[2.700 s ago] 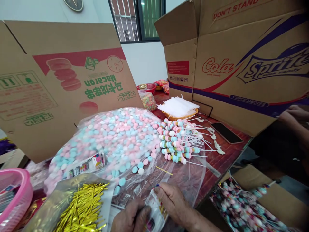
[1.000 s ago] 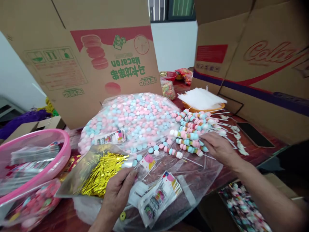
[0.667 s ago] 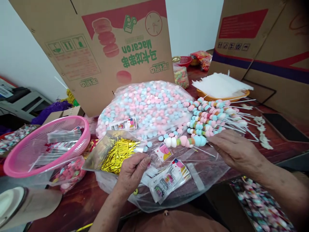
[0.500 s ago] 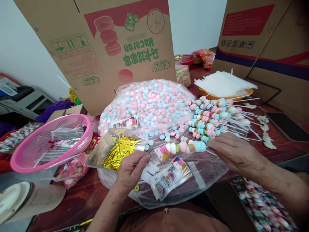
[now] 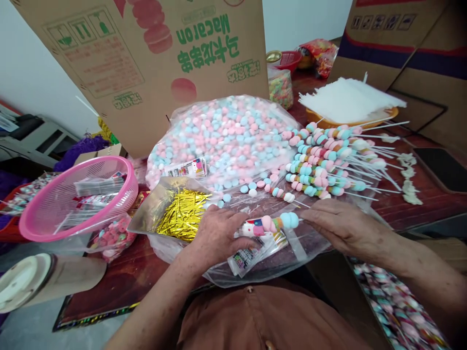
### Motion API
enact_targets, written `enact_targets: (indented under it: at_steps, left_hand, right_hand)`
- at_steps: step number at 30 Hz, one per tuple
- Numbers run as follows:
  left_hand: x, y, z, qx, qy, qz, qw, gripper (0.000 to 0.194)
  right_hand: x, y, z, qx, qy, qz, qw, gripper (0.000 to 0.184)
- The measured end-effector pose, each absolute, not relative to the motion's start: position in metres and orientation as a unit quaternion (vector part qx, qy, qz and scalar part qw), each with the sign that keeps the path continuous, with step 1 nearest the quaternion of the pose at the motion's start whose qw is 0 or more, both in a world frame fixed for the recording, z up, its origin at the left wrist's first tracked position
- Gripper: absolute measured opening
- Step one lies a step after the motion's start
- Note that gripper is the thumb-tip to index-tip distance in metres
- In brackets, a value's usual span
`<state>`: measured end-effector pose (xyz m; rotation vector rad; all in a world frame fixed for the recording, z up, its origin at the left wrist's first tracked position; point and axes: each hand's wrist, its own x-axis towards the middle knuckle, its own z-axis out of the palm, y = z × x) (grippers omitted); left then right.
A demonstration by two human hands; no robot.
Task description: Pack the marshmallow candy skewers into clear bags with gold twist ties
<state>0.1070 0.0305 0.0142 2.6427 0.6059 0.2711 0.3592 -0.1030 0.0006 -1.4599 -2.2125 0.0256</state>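
In the head view, my right hand [image 5: 333,224] pinches the white stick of a marshmallow skewer [image 5: 279,221] with pink, blue and other coloured pieces. A printed clear candy bag [image 5: 251,227] covers the far end of the skewer. My left hand [image 5: 219,236] is closed around that bag, thumb below and fingers above. Beneath lies a small stack of printed bags [image 5: 248,260], partly hidden by my left hand. A loose skewer [image 5: 279,192] rests just beyond. Close to my left hand is a metal scoop-like tray [image 5: 146,216] full of gold twist ties [image 5: 182,214].
A big clear sack of marshmallows [image 5: 226,141] fills the middle. Finished-looking skewers [image 5: 321,165] pile at right, near white sticks [image 5: 350,99] and a phone [image 5: 443,167]. At left stand a pink basket [image 5: 38,221] and a lidded cup [image 5: 73,274]. Cardboard boxes [image 5: 153,112] rise behind.
My left hand has moved right and up, and now closes around the bag on the skewer. The bag has slid further over the pieces. The camera view has tilted down.
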Motion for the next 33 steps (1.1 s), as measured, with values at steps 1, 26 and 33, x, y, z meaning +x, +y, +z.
enact_targets:
  at_steps: [1, 26, 33]
  left_hand:
    - [0.11, 0.031, 0.012, 0.945, 0.222, 0.09, 0.221, 0.044]
    - [0.113, 0.029, 0.011, 0.226, 0.401, 0.449, 0.766, 0.031]
    - [0.129, 0.016, 0.003, 0.241, 0.383, 0.459, 0.765, 0.034]
  right_hand:
    - [0.356, -0.103, 0.001, -0.532, -0.812, 0.018, 0.239, 0.025]
    - [0.246, -0.086, -0.033, -0.553, -0.629, 0.375, 0.398, 0.026]
    - [0.228, -0.085, -0.036, -0.579, -0.645, 0.309, 0.391, 0.029]
